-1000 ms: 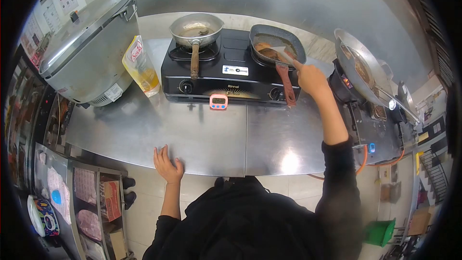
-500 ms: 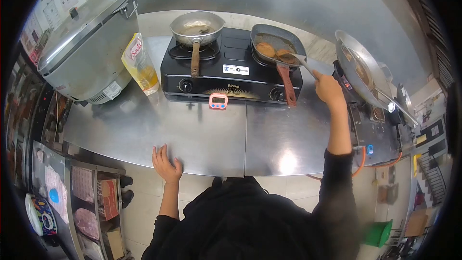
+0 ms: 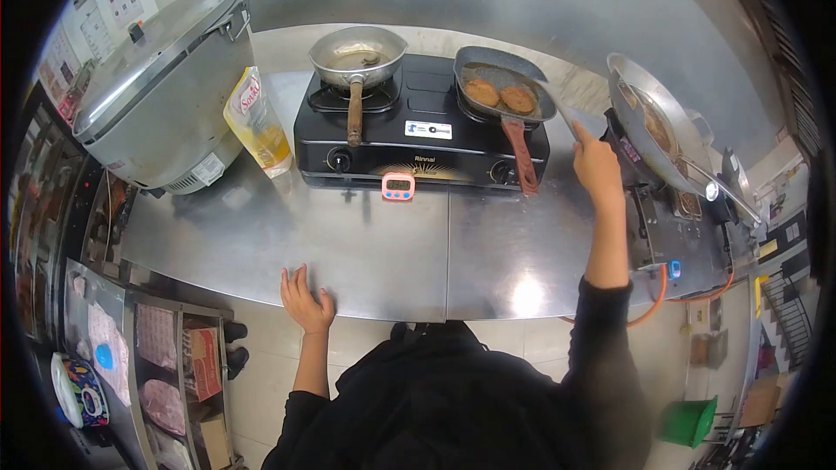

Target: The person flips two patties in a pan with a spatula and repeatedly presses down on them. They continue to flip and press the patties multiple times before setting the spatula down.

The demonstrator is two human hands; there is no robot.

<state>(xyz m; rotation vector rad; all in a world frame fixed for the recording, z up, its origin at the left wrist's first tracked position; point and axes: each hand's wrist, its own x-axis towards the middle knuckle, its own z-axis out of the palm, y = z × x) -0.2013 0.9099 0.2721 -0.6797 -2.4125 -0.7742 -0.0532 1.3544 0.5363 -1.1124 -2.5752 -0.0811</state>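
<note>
Two patties [image 3: 500, 97] in pan, beyond our right hand [image 3: 597, 167], gripping spatula [image 3: 559, 103]; left [image 3: 306, 303] spread, countertop edge [image 3: 383, 303].

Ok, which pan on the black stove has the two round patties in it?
The squarish grey pan with the reddish handle, on the right side of the stove, holds both patties. The round pan with the wooden handle holds none.

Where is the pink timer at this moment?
In the head view, the pink timer is left of the picture's middle, at the front edge of the black stove, between its two knobs and just below the Rinnai name.
</note>
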